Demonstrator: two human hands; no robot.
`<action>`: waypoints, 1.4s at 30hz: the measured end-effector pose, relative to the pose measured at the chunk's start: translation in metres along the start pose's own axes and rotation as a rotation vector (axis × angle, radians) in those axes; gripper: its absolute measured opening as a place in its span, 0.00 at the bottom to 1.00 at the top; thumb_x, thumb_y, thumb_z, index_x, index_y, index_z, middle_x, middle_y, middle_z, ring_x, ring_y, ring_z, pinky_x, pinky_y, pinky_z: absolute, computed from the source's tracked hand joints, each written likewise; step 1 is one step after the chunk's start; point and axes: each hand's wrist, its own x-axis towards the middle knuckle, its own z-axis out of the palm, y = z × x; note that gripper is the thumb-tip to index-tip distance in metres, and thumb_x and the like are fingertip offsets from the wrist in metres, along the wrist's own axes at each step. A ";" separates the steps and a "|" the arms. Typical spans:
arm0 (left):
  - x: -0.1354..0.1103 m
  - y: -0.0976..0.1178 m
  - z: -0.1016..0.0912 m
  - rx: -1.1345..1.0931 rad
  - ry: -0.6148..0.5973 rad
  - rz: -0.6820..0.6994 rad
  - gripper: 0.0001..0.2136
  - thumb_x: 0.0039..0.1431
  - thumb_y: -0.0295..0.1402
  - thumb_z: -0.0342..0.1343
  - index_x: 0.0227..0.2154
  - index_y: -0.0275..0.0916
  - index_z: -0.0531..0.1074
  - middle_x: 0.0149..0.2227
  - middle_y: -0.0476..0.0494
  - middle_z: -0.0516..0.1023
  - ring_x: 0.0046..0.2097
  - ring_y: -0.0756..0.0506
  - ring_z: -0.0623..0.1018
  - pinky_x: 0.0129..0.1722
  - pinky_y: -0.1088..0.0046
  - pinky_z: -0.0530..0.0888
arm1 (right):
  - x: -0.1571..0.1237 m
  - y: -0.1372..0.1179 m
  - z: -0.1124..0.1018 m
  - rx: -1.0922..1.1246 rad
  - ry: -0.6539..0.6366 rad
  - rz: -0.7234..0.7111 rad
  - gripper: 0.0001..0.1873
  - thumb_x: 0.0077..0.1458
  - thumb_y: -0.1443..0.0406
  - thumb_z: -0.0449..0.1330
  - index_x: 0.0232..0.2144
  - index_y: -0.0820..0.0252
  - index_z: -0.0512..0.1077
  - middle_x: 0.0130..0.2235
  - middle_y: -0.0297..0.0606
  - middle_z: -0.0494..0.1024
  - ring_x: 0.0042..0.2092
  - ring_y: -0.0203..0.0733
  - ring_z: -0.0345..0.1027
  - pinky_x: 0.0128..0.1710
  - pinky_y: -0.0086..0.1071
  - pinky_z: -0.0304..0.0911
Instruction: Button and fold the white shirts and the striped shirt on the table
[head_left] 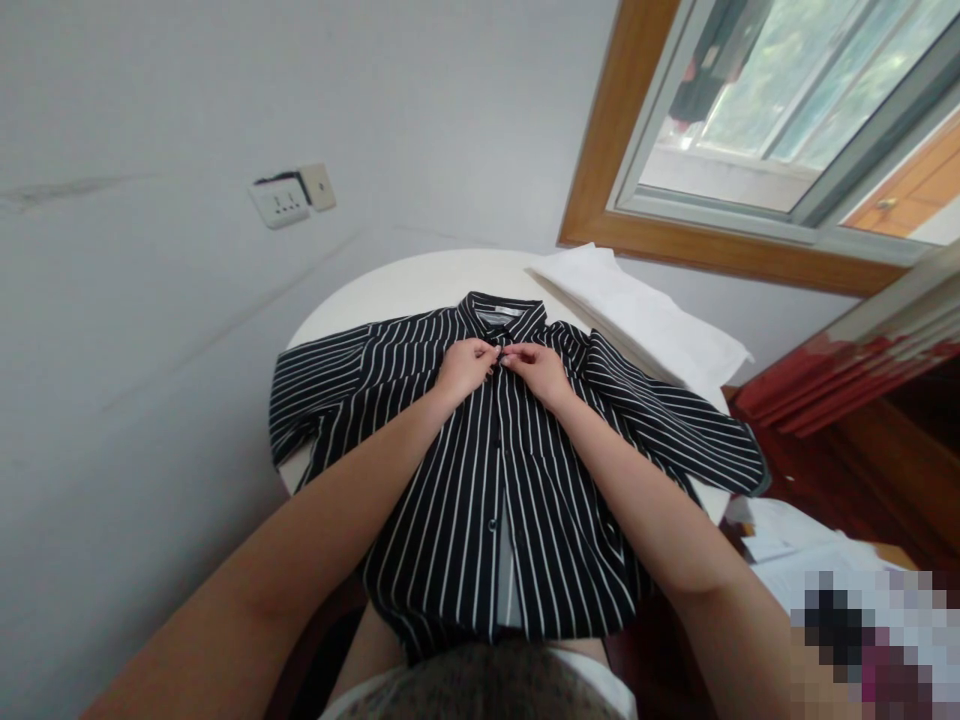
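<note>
A black shirt with thin white stripes lies face up on a small round white table, collar toward the wall and sleeves spread to both sides. My left hand and my right hand meet just below the collar. Both pinch the shirt's front placket at the top button, fingers closed on the cloth. Lower down the placket the front hangs partly apart over the table's near edge.
A folded white cloth lies on the table's far right. A wall socket is on the white wall behind. A wood-framed window is at the upper right, papers lie low on the right.
</note>
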 end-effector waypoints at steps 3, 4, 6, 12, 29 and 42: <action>0.002 -0.004 0.001 0.014 -0.007 0.027 0.11 0.59 0.38 0.54 0.29 0.36 0.75 0.25 0.46 0.76 0.25 0.51 0.74 0.23 0.78 0.67 | 0.000 -0.001 0.001 0.001 0.008 -0.021 0.09 0.47 0.66 0.64 0.34 0.60 0.77 0.32 0.35 0.79 0.35 0.38 0.72 0.42 0.34 0.67; 0.002 -0.005 0.001 0.017 -0.011 0.033 0.11 0.59 0.38 0.54 0.29 0.36 0.75 0.25 0.46 0.76 0.25 0.51 0.74 0.23 0.78 0.67 | 0.000 -0.001 0.001 -0.007 0.015 -0.026 0.08 0.46 0.66 0.64 0.33 0.60 0.77 0.32 0.35 0.79 0.34 0.38 0.72 0.41 0.34 0.67; 0.003 -0.007 0.001 0.023 -0.021 0.035 0.11 0.59 0.38 0.53 0.29 0.36 0.75 0.25 0.46 0.76 0.25 0.51 0.74 0.23 0.78 0.67 | 0.000 -0.003 0.002 -0.036 0.023 -0.033 0.08 0.46 0.66 0.64 0.32 0.60 0.76 0.32 0.34 0.78 0.34 0.38 0.71 0.40 0.33 0.67; 0.001 -0.004 -0.001 0.014 -0.040 0.030 0.10 0.59 0.36 0.53 0.31 0.36 0.75 0.26 0.46 0.76 0.25 0.51 0.72 0.23 0.78 0.68 | -0.004 -0.010 0.004 -0.122 0.056 -0.099 0.09 0.46 0.68 0.62 0.33 0.59 0.70 0.28 0.29 0.73 0.31 0.35 0.68 0.37 0.30 0.65; -0.005 0.011 -0.004 -0.090 -0.067 -0.007 0.16 0.57 0.45 0.57 0.30 0.34 0.76 0.29 0.43 0.77 0.28 0.51 0.73 0.22 0.79 0.69 | -0.007 -0.016 0.006 -0.415 0.116 -0.302 0.06 0.54 0.70 0.58 0.32 0.58 0.75 0.33 0.38 0.73 0.38 0.43 0.66 0.43 0.36 0.63; -0.006 0.018 -0.009 -0.194 -0.099 -0.113 0.08 0.57 0.34 0.58 0.26 0.34 0.73 0.27 0.47 0.76 0.26 0.53 0.72 0.26 0.79 0.71 | -0.007 -0.013 0.007 -0.363 0.074 -0.295 0.08 0.52 0.69 0.59 0.36 0.59 0.74 0.35 0.38 0.75 0.37 0.41 0.68 0.42 0.35 0.64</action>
